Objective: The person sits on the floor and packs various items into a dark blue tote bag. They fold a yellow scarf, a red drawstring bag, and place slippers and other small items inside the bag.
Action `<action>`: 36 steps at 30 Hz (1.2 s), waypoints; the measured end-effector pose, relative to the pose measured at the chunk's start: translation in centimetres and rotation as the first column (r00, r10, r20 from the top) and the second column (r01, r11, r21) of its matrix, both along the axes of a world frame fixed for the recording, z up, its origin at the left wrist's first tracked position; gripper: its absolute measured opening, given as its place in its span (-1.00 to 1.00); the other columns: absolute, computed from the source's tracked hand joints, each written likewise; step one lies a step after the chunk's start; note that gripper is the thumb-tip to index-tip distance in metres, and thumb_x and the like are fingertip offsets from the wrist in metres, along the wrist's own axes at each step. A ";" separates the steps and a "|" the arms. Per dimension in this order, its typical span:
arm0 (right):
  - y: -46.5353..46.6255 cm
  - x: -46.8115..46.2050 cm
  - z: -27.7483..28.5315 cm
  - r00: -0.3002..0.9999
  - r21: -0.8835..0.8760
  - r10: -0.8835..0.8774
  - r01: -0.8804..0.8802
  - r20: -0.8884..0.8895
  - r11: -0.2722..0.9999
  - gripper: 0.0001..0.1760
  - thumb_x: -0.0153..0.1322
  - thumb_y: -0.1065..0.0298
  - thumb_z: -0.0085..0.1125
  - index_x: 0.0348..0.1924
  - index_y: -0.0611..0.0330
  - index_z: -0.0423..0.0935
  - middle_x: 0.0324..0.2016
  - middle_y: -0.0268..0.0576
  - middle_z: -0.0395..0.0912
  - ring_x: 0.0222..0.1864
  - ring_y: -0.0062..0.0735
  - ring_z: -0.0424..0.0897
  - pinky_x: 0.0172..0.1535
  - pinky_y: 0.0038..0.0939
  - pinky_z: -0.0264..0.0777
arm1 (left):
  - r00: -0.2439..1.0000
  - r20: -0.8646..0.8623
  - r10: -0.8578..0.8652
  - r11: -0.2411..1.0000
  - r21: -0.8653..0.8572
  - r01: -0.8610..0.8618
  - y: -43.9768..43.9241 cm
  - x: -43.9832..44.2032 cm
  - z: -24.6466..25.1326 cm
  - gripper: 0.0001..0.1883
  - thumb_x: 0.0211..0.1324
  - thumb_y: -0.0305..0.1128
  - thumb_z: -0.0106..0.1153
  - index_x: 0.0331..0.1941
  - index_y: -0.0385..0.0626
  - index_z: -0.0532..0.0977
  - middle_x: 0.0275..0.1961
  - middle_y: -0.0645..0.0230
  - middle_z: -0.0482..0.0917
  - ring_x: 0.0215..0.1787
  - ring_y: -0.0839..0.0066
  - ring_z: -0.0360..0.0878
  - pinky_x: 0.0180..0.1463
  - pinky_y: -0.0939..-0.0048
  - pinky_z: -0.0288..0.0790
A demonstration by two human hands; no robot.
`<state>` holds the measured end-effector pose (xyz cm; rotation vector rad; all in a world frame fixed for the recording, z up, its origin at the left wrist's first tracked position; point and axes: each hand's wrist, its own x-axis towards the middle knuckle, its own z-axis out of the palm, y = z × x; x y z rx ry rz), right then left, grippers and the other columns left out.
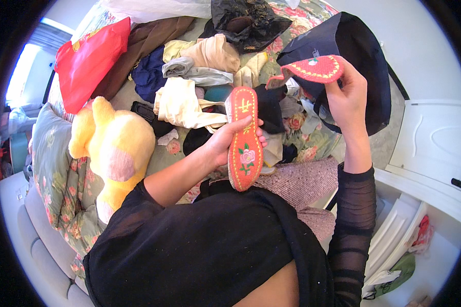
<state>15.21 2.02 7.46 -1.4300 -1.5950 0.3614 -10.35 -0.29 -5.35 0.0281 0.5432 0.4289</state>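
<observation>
My left hand [230,140] is closed around the middle of a red embroidered insole [247,157], its flower and yellow zigzag edge facing up. Raised at the right, my right hand [347,94] pinches one end of a second red embroidered insole [311,69], which curls away to the left. Past the first insole lies a pile of clothing: a cream garment [180,103], a rolled grey garment [199,73], a beige garment [211,51] and a navy one [148,76]. A black fabric bag [363,73] stands behind my right hand.
A yellow plush toy [119,142] and a floral quilt [53,153] lie at the left, below a red bag [96,61]. At the top is a black plastic bag [249,25]. A pinkish ribbed cloth [303,188] lies near my body; a white cabinet [430,138] stands at the right.
</observation>
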 end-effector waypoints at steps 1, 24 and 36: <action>-0.2 -0.1 0.2 0.998 -0.030 -0.012 0.010 -0.063 0.999 -0.80 0.51 0.49 0.15 -0.04 0.40 0.59 -0.26 -0.22 0.68 -0.18 -0.55 0.62 -0.03 -0.53 0.44 | 1.000 0.011 -0.006 1.000 0.006 0.006 -0.1 0.1 0.1 -0.60 0.43 -0.11 0.05 0.07 -0.23 0.41 -0.18 0.20 0.58 -0.05 0.23 0.62 0.25 0.10 0.49; -13.9 -6.5 -5.2 0.938 -0.130 0.320 -0.303 0.136 0.944 -0.62 0.18 0.73 0.18 -0.12 0.37 0.57 0.07 -0.04 0.59 0.08 0.03 0.59 0.12 -0.17 0.50 | 0.984 0.173 -0.043 0.972 0.236 0.001 0.4 2.5 1.5 -0.28 0.35 0.17 0.04 0.27 -0.25 0.29 -0.04 0.13 0.60 0.15 0.15 0.58 0.36 -0.09 0.39; -14.2 -4.1 -5.0 0.877 -0.329 -0.040 -0.137 -0.478 0.934 -0.58 0.49 0.52 0.08 0.22 0.31 0.37 0.09 -0.04 0.54 0.18 -0.28 0.51 0.28 -0.29 0.32 | 1.000 0.024 -0.010 0.900 0.436 -0.001 -0.6 4.8 3.8 -0.59 0.22 -0.54 0.04 0.16 -0.32 0.41 0.02 0.08 0.66 0.11 0.24 0.66 0.21 0.21 0.53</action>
